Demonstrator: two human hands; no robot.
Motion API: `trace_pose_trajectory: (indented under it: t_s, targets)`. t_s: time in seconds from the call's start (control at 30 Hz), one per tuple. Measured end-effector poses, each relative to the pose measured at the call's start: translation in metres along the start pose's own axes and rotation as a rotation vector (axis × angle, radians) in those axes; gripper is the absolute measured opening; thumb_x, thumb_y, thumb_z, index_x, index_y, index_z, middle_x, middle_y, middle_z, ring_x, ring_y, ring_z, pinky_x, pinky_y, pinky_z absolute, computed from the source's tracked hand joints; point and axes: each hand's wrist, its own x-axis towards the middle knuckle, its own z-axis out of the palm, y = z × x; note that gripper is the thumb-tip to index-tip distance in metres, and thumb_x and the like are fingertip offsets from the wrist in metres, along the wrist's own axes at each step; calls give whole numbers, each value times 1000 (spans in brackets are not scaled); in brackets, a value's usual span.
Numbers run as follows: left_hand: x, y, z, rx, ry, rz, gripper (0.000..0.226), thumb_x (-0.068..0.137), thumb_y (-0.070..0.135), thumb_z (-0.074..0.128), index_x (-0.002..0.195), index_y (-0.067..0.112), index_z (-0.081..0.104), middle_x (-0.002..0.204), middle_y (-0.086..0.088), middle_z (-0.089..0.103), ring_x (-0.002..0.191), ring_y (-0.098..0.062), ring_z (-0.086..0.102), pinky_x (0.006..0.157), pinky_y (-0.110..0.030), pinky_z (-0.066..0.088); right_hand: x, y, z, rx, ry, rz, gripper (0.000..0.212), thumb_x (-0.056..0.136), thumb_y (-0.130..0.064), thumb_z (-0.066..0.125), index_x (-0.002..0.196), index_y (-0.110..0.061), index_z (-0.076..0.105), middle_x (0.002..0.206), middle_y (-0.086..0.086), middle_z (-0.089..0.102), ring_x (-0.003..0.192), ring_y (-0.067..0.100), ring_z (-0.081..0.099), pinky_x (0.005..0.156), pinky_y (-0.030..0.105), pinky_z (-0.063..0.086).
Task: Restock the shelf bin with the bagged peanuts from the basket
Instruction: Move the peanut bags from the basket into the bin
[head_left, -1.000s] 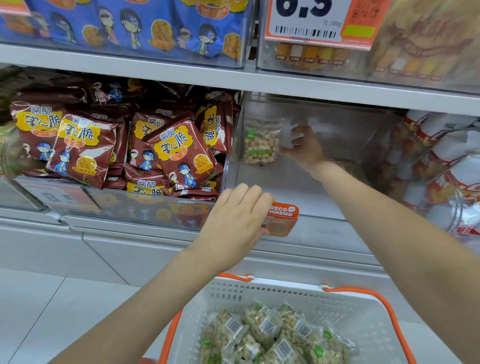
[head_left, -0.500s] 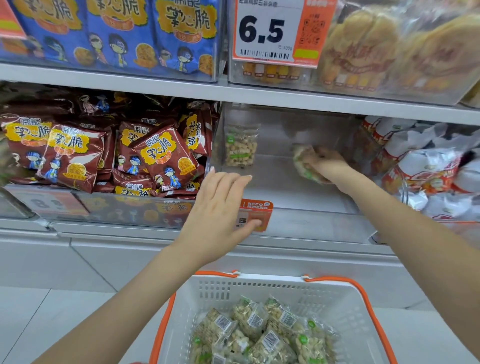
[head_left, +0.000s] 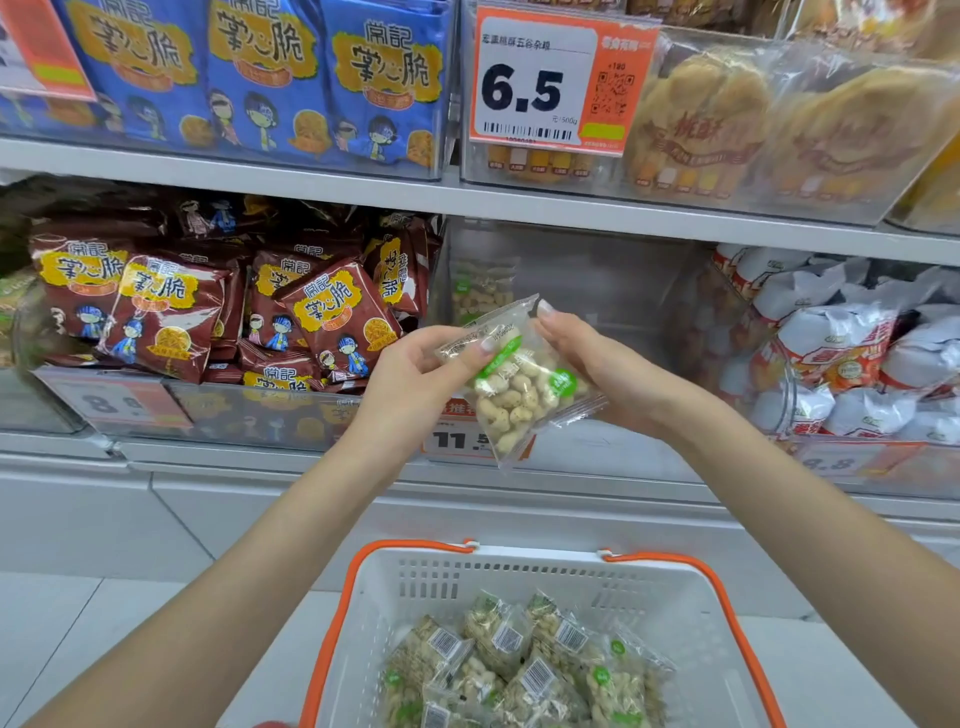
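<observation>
A clear bag of peanuts (head_left: 519, 384) with green labels hangs in front of the shelf, held between both hands. My left hand (head_left: 415, 374) pinches its top left edge between thumb and fingers. My right hand (head_left: 597, 364) holds the bag's right side, fingers behind it. Behind them is the clear shelf bin (head_left: 597, 280), with one peanut bag (head_left: 480, 291) standing against its left wall. The white basket (head_left: 524, 577) with orange handles sits below, holding several more peanut bags (head_left: 524, 660).
Dark red snack packets (head_left: 208, 306) fill the bin to the left. White and orange bags (head_left: 852, 348) fill the bin to the right. Blue snack packs (head_left: 249, 73) and a 6.5 price tag (head_left: 540, 83) sit on the upper shelf. An orange price label (head_left: 467, 436) hangs below the bag.
My right hand pulled a peanut bag back out of the bin toward me. My left hand rose from the bin's front edge and took hold of the bag's top edge.
</observation>
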Motion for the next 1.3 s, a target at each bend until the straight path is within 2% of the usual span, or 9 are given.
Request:
trace_pose_trajectory:
  t_s: [0.17, 0.33, 0.47, 0.63, 0.73, 0.83, 0.93, 1.07, 1.3]
  targets:
    - [0, -1, -1, -9, 23, -9, 17, 82, 24, 68, 89, 9, 63, 80, -2, 71, 72, -7, 67, 67, -18, 53, -6, -6, 8, -290, 114, -122, 36, 84, -38, 67, 110, -15, 61, 86, -4, 71, 73, 6, 67, 58, 22, 47]
    - [2, 5, -10, -3, -45, -75, 16, 81, 20, 70, 94, 12, 64, 87, -5, 73, 77, -10, 69, 70, -19, 51, -11, -12, 6, -334, 139, -182, 22, 79, -37, 71, 93, -20, 72, 65, -6, 64, 58, 7, 50, 47, 20, 32]
    - [1, 11, -14, -167, -27, -133, 25, 86, 10, 63, 111, 8, 64, 97, -7, 73, 85, -17, 69, 76, -28, 58, -11, -18, 7, -226, 184, -194, 37, 66, -36, 78, 101, -24, 71, 78, -5, 69, 66, 10, 58, 51, 23, 43]
    - [-7, 3, -16, -526, 37, -282, 16, 91, 4, 53, 106, 2, 58, 99, -13, 70, 85, -21, 68, 77, -32, 59, -9, -12, 17, 50, 179, -140, 56, 61, -30, 81, 112, -15, 64, 105, 7, 72, 99, 27, 68, 91, 47, 53]
    - [-12, -3, -13, -682, -31, -333, 39, 90, 10, 55, 123, -9, 47, 109, -20, 64, 97, -27, 62, 88, -37, 53, -9, -8, 25, 19, 170, -167, 47, 70, -21, 81, 113, -19, 61, 103, 5, 72, 94, 25, 70, 80, 37, 56]
    - [-15, -1, -14, -461, -1, -298, 26, 89, 13, 60, 111, 2, 50, 98, -12, 69, 84, -20, 70, 69, -32, 60, -6, -13, 17, 122, 219, -194, 42, 73, -7, 76, 112, -12, 63, 91, 3, 71, 74, 12, 69, 60, 20, 55]
    - [-15, -2, -18, -105, 64, -209, 25, 86, 18, 67, 103, 10, 51, 102, -7, 65, 77, -19, 72, 61, -33, 60, 6, -14, -6, 162, 336, -188, 42, 72, -1, 75, 109, -13, 60, 92, 4, 68, 71, 10, 67, 54, 19, 52]
    - [-13, -20, -25, 606, 31, 48, 41, 81, 32, 71, 117, 25, 52, 86, 6, 51, 66, -10, 55, 64, -28, 46, 39, -11, -40, -43, 509, -119, 48, 68, 1, 81, 104, -14, 53, 102, 7, 64, 87, 20, 67, 66, 28, 60]
    - [-12, -34, -23, 959, -42, 108, 23, 87, 36, 64, 105, 24, 59, 91, 5, 44, 83, -16, 52, 76, -39, 51, 116, 8, -35, -217, 473, -56, 57, 68, 4, 80, 120, -2, 60, 101, 8, 58, 97, 28, 61, 69, 29, 60]
